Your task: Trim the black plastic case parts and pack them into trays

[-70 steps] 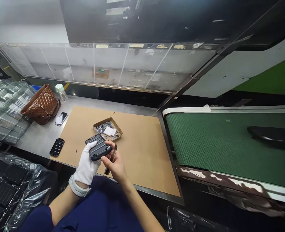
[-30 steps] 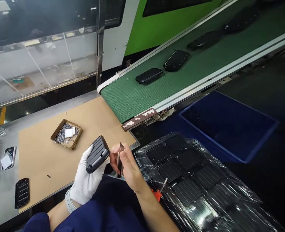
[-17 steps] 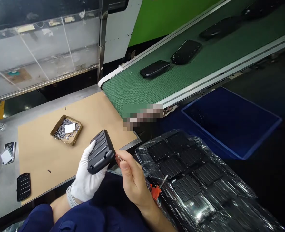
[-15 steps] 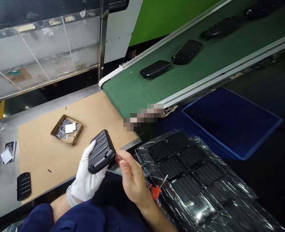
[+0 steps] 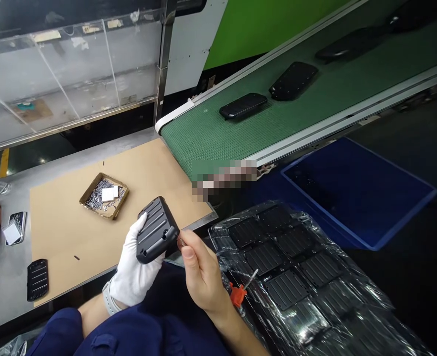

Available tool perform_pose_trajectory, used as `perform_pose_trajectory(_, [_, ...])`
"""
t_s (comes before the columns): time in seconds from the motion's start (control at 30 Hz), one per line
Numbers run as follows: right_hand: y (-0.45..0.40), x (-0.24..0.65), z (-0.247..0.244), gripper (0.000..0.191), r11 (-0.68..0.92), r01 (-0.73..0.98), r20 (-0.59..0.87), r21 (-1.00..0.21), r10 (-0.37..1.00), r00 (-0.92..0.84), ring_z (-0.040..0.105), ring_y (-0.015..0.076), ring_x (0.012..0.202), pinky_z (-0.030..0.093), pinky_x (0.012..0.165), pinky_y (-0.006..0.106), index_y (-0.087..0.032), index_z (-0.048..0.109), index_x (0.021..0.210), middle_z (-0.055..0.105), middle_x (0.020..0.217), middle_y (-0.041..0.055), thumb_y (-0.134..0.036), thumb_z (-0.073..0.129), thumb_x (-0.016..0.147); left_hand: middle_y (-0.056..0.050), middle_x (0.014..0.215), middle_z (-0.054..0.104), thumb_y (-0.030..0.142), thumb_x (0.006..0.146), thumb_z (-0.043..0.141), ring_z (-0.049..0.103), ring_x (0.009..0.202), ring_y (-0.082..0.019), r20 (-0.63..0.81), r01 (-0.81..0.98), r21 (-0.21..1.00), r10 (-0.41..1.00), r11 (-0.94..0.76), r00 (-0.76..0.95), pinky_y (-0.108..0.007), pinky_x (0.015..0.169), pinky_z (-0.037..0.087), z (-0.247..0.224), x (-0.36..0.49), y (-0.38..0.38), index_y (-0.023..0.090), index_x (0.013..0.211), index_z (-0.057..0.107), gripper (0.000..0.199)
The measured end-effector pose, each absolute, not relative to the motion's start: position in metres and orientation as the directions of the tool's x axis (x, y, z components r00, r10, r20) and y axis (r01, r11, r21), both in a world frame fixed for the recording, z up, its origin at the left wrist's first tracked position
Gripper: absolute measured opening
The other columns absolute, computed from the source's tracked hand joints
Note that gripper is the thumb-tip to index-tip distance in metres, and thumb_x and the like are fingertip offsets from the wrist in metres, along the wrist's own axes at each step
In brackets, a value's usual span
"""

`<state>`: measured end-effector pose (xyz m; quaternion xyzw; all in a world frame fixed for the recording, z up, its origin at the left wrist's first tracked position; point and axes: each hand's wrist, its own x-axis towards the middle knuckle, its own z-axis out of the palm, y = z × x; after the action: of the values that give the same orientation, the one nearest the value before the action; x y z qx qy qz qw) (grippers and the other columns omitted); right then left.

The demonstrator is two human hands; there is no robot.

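Observation:
My left hand (image 5: 135, 264), in a white glove, is closed around a black ribbed plastic cover (image 5: 157, 228), tilted up in front of my body. Two round holes show near the cover's lower end. My bare right hand (image 5: 199, 274) is closed at the cover's right edge, thumb against the bent forefinger. Between these fingers a small glint shows, mostly hidden, and I cannot make out what it is. Left of the cover, a shallow cardboard tray (image 5: 120, 210) holds many small dark metal pieces and white blocks (image 5: 109, 194).
A green conveyor belt (image 5: 199, 133) carries several black covers (image 5: 294, 80). On the right, more ribbed covers (image 5: 287, 287) lie under clear plastic, with an orange-handled tool (image 5: 238, 295) beside them. Another cover (image 5: 38, 280) and a phone (image 5: 17, 227) are at the table's left. A blue bin (image 5: 355, 193) stands behind.
The view has shifted slightly, moving the background a little to the right. Both hands keep their hold, and the cover has barely moved.

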<state>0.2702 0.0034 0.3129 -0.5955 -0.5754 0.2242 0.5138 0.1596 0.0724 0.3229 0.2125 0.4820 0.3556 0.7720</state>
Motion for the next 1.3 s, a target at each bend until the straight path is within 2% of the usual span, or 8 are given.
perform_pose_trajectory(0.2, [0.004, 0.269, 0.311, 0.029, 0.195, 0.538, 0.357, -0.820, 0.909, 0.215, 0.061, 0.0193, 0.071, 0.049, 0.064, 0.030, -0.025, 0.057, 0.117, 0.064, 0.081, 0.0046, -0.025, 0.035, 0.098, -0.006, 0.099, 0.073, 0.044, 0.086, 0.049, 0.066, 0.103, -0.027, -0.593, -0.324, 0.658, 0.733, 0.679, 0.333, -0.038, 0.090, 0.056, 0.323, 0.160, 0.076, 0.020, 0.089, 0.066, 0.029])
perform_pose_trajectory(0.37, [0.007, 0.267, 0.310, 0.029, 0.222, 0.581, 0.389, -0.783, 0.904, 0.179, 0.060, 0.0193, 0.068, 0.049, 0.061, 0.030, -0.022, 0.059, 0.111, 0.062, 0.076, 0.0050, -0.028, 0.034, 0.098, -0.003, 0.080, 0.073, 0.029, 0.093, 0.037, 0.071, 0.077, -0.015, -0.710, -0.483, 0.417, 0.608, 0.770, 0.356, -0.021, 0.072, 0.058, 0.336, 0.164, 0.083, 0.018, 0.085, 0.066, 0.032])
perform_pose_trajectory(0.5, [0.009, 0.270, 0.308, 0.030, 0.246, 0.472, 0.373, -0.847, 0.907, 0.196, 0.059, 0.0181, 0.068, 0.049, 0.062, 0.029, -0.022, 0.061, 0.107, 0.060, 0.075, 0.0037, -0.032, 0.035, 0.098, -0.002, 0.073, 0.072, 0.019, 0.095, 0.034, 0.068, 0.062, -0.009, -0.708, -0.607, 0.247, 0.568, 0.756, 0.419, -0.014, 0.062, 0.056, 0.343, 0.166, 0.083, 0.016, 0.086, 0.066, 0.033])
perform_pose_trajectory(0.67, [0.010, 0.275, 0.304, 0.032, 0.140, 0.277, 0.217, -0.951, 0.937, 0.273, 0.048, 0.0139, 0.056, 0.043, 0.054, 0.025, -0.022, 0.063, 0.101, 0.049, 0.063, -0.0014, -0.035, 0.034, 0.098, -0.002, 0.079, 0.074, 0.011, 0.088, 0.045, 0.070, 0.064, -0.012, -0.642, -0.640, 0.340, 0.667, 0.689, 0.377, -0.020, 0.061, 0.059, 0.338, 0.164, 0.078, 0.016, 0.085, 0.068, 0.023])
perform_pose_trajectory(0.87, [0.013, 0.271, 0.301, 0.035, 0.109, 0.121, 0.138, -0.987, 0.954, 0.266, 0.045, 0.0119, 0.054, 0.039, 0.051, 0.024, -0.020, 0.062, 0.090, 0.048, 0.061, -0.0022, -0.037, 0.032, 0.099, -0.004, 0.079, 0.074, 0.021, 0.089, 0.053, 0.070, 0.068, -0.012, -0.616, -0.627, 0.435, 0.721, 0.647, 0.317, -0.018, 0.065, 0.058, 0.338, 0.165, 0.076, 0.014, 0.080, 0.069, 0.021])
perform_pose_trajectory(1.1, [0.011, 0.270, 0.301, 0.030, 0.123, 0.237, 0.189, -0.964, 0.941, 0.280, 0.043, 0.0120, 0.054, 0.039, 0.052, 0.024, -0.021, 0.061, 0.097, 0.046, 0.062, -0.0031, -0.033, 0.034, 0.099, -0.003, 0.082, 0.075, 0.019, 0.087, 0.056, 0.071, 0.069, -0.013, -0.618, -0.634, 0.437, 0.725, 0.638, 0.304, -0.020, 0.065, 0.060, 0.334, 0.164, 0.074, 0.015, 0.081, 0.070, 0.016])
perform_pose_trajectory(1.2, [0.011, 0.270, 0.302, 0.029, 0.139, 0.317, 0.235, -0.938, 0.929, 0.287, 0.041, 0.0121, 0.051, 0.043, 0.054, 0.025, -0.022, 0.062, 0.101, 0.044, 0.061, -0.0036, -0.031, 0.034, 0.098, -0.003, 0.083, 0.075, 0.008, 0.083, 0.054, 0.071, 0.069, -0.013, -0.605, -0.645, 0.423, 0.728, 0.636, 0.322, -0.020, 0.065, 0.059, 0.333, 0.163, 0.074, 0.015, 0.086, 0.070, 0.017])
perform_pose_trajectory(1.3, [0.013, 0.270, 0.303, 0.030, 0.149, 0.392, 0.277, -0.908, 0.915, 0.294, 0.044, 0.0130, 0.050, 0.045, 0.055, 0.026, -0.022, 0.062, 0.102, 0.047, 0.061, -0.0029, -0.030, 0.034, 0.098, -0.002, 0.084, 0.075, -0.005, 0.076, 0.051, 0.071, 0.071, -0.012, -0.585, -0.647, 0.424, 0.737, 0.634, 0.339, -0.019, 0.066, 0.059, 0.330, 0.163, 0.074, 0.015, 0.089, 0.069, 0.030])
